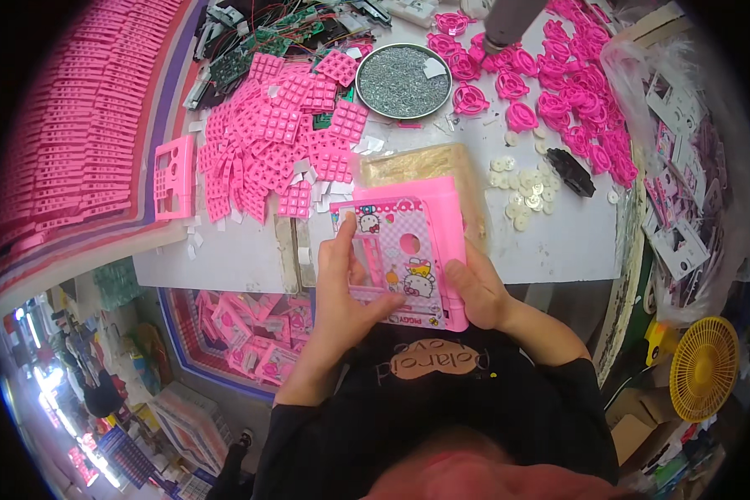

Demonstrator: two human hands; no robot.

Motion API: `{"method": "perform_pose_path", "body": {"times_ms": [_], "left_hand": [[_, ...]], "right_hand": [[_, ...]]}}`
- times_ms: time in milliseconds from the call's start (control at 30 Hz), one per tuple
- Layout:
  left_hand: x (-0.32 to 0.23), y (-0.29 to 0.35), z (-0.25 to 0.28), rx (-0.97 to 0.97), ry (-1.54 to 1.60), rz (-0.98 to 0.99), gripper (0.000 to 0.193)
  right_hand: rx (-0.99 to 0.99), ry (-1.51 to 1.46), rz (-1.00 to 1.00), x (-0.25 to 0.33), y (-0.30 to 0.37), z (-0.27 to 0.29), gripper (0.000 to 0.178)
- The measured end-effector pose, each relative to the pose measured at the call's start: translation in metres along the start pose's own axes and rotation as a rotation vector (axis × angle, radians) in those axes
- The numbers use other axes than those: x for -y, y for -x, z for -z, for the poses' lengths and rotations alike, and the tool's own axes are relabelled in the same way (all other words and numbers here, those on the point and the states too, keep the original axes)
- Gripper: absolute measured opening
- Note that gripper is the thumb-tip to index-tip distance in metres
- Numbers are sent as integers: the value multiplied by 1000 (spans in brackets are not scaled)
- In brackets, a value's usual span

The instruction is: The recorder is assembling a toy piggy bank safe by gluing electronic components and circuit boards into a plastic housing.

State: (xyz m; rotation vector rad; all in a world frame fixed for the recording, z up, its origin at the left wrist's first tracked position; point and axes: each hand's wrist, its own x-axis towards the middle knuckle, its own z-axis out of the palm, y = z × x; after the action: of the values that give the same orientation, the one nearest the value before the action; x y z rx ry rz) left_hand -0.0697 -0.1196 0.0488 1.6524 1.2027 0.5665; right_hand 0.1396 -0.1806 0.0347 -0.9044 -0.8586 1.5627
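Bare left hand [342, 287] and bare right hand [475, 292], without gloves, rings or watch. Black long-sleeved top [425, 417], sleeves pushed back to mid-forearm, cuffs bunched. On chest, heart-shaped tan patch [437, 360] bearing dark lettering, seen upside down. Small yellow dot just beside patch. Lower edge: top of head, blurred, too close to resolve.

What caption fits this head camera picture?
Left hand and right hand hold a pink toy panel over a worktable.
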Motion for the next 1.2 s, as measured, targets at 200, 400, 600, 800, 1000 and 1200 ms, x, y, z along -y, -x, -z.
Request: {"method": "perform_pose_path", "body": {"times_ms": [200, 400, 600, 800, 1000, 1200], "left_hand": [[10, 9, -4, -34, 73, 2, 116], [14, 9, -7, -23, 97, 3, 116], [16, 12, -10, -15, 155, -23, 114], [15, 14, -14, 20, 198, 80, 111], [9, 17, -28, -72, 77, -61, 108], [-17, -6, 0, 58, -304, -108, 94]], "right_hand": [[24, 135, -78, 2, 3, 5, 52], [-27, 108, -11, 3, 2, -1, 46], [-12, 3, -31, 6, 2, -5, 49], [42, 165, -11, -3, 3, 7, 50], [169, 108, -34, 12, -9, 9, 61], [143, -259, -189, 3, -15, 20, 67]]}}
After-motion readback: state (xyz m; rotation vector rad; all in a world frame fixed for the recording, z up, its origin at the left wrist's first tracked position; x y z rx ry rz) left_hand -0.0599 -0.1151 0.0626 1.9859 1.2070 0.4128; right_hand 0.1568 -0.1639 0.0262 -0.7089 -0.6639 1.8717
